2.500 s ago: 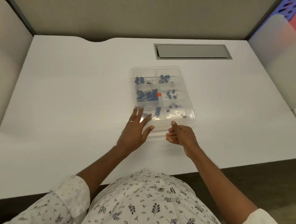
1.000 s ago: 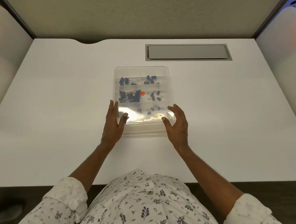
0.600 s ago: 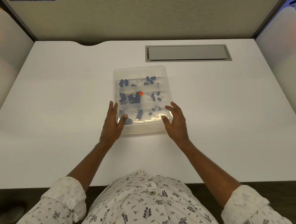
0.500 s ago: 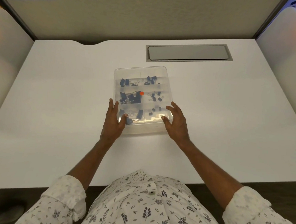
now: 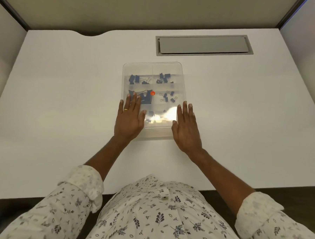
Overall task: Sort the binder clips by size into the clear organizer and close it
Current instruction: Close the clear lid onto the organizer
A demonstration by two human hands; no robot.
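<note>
We see both hands flat, released: left hand (image 5: pixel 128 120) and right hand (image 5: pixel 186 129) pressing organizer (image 5: pixel 153 69) lid; uneven pressure risks unlatched corner, binder clips (image 5: pixel 145 98) spilling.

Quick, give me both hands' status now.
Left hand: open, flat on the organizer lid, holding nothing.
Right hand: open, flat at the organizer's right edge, holding nothing.

Both flat hands — left hand (image 5: pixel 128 120), right hand (image 5: pixel 186 129) — press the closed clear organizer (image 5: pixel 153 69) at its 6 o'clock end on the worktop (image 5: pixel 63 96).
</note>
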